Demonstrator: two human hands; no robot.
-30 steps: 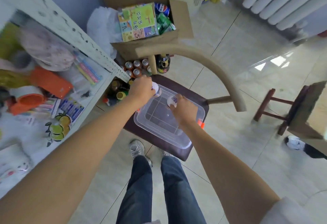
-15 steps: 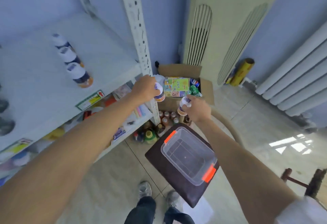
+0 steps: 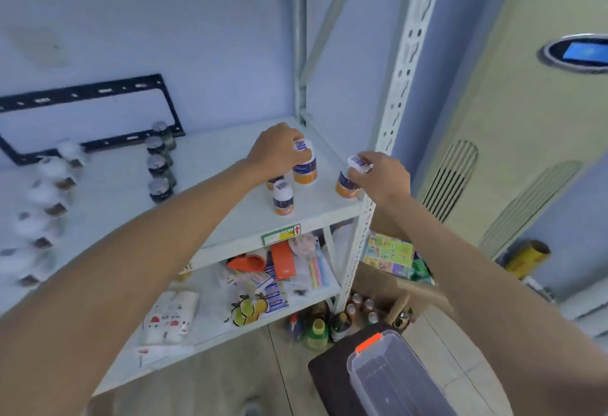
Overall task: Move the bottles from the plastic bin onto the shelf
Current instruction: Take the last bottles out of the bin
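Up from the bin (image 3: pixel 378 373) to the shelf (image 3: pixel 325 208) within 1 second, left hand (image 3: pixel 276 152) gripping 1 bottle (image 3: pixel 304 165) above the shelf's right end, right hand (image 3: pixel 378 174) gripping another (image 3: pixel 348 182) by the shelf's front corner, bin seemingly empty, so likely the last 2; white shelf, blue wall behind.

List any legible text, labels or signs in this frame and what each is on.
No text reads clearly.
Sticker on the shelf edge: a red up arrow shows; its print is too blurred.
Bottle labels, cap stickers: too small.
White pack, red characters: blurred.
Colourful box: print unreadable.
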